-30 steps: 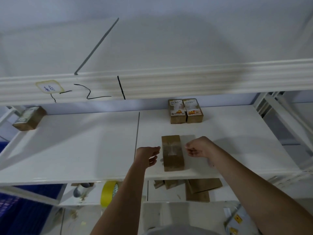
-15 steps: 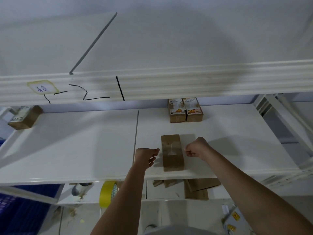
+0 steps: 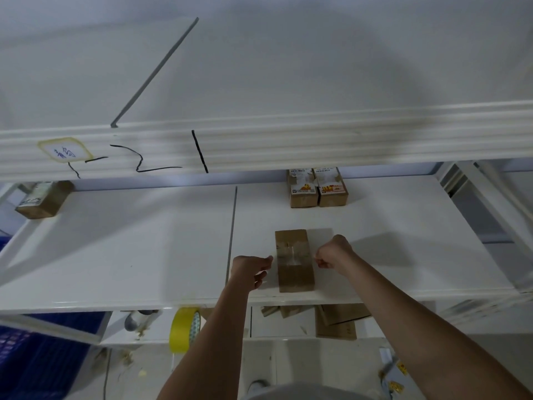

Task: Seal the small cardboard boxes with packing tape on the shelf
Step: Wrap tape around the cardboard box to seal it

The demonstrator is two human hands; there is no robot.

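A small brown cardboard box [image 3: 294, 269] lies near the front edge of the white shelf [image 3: 144, 249]. A strip of clear packing tape [image 3: 291, 253] stretches across its top. My left hand [image 3: 251, 268] pinches the tape's left end just left of the box. My right hand [image 3: 334, 252] pinches the right end on the box's other side. Both hands are level with the box top. A yellow tape roll [image 3: 184, 329] stands on the lower shelf, left of my left forearm.
Two labelled small boxes [image 3: 317, 189] stand side by side at the shelf's back. Another box [image 3: 43, 199] sits at the far left back. An upper shelf beam [image 3: 259, 142] hangs overhead. Flat cardboard pieces [image 3: 337, 321] lie below, and a blue crate [image 3: 34, 356] sits lower left.
Both hands have sunk slightly with the tape strip toward the box top; the view has tilted a little. The box has not moved.
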